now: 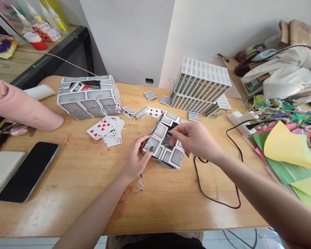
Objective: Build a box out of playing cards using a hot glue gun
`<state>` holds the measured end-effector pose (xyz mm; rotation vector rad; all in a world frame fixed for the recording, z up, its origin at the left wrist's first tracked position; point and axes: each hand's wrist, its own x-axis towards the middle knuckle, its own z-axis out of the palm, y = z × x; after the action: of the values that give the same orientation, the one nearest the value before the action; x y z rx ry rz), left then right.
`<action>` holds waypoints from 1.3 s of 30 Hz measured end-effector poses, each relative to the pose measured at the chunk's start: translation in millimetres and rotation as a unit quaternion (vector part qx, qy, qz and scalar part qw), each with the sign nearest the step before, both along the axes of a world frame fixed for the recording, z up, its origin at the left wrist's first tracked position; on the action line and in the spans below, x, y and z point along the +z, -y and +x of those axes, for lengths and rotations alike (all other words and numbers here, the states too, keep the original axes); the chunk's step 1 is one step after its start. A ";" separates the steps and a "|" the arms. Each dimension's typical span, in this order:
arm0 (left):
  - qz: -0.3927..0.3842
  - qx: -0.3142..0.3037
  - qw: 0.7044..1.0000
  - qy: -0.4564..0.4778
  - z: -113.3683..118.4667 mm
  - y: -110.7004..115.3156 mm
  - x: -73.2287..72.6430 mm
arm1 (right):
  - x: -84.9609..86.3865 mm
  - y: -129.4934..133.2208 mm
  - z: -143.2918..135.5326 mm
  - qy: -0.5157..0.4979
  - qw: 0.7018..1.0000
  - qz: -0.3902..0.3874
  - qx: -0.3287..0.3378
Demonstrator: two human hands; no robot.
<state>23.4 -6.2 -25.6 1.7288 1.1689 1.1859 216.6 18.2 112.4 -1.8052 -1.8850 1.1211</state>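
A flat box made of folded playing cards (159, 131), backs outward, lies at an angle on the table with a dark opening in its top. My left hand (136, 157) grips its left side, thumb on top and fingers along the edge. Over the opening, my right hand (194, 138) is closed in a pinch at the inner rim; whatever lies between the fingertips is hidden. Behind the box are loose folded cards (142, 112) and a face-up spade card (155, 112). Left of it lies a fanned pile of playing cards (103, 128), faces up.
A larger card-covered box (93, 100) stands at the back left, and stacked card decks (202, 81) at the back right. A phone (29, 171) and a pink roll (26, 105) lie left. A black cable (209, 199), a power strip (238, 121) and coloured paper (287, 148) are right.
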 end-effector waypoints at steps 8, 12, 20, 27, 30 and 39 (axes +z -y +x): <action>0.128 -0.030 0.990 -0.042 -9.2 -2.8 11.8 | -10.9 16.0 -2.9 -0.028 0.995 0.095 -0.003; 0.246 -0.061 0.961 -0.109 -14.8 -6.3 12.8 | -17.5 20.8 -1.5 -0.057 0.997 0.057 -0.004; 0.281 -0.051 0.947 -0.146 -16.5 -8.6 6.3 | -25.9 32.5 2.8 -0.150 0.988 -0.025 -0.029; 0.293 -0.063 0.943 -0.146 -14.3 -7.0 4.9 | -40.8 46.2 1.1 -0.259 0.958 0.007 -0.125; 0.289 -0.057 0.946 -0.133 -13.6 -6.7 5.9 | -44.7 52.6 -0.7 -0.248 0.959 0.036 -0.135; 0.283 -0.059 0.943 -0.163 -13.5 -6.2 5.9 | -44.6 59.4 -6.8 -0.069 0.985 0.141 -0.075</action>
<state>9.8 0.1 -19.6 2.4689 0.9338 1.2736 209.7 -41.2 67.8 -1.6364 -1.6993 0.8566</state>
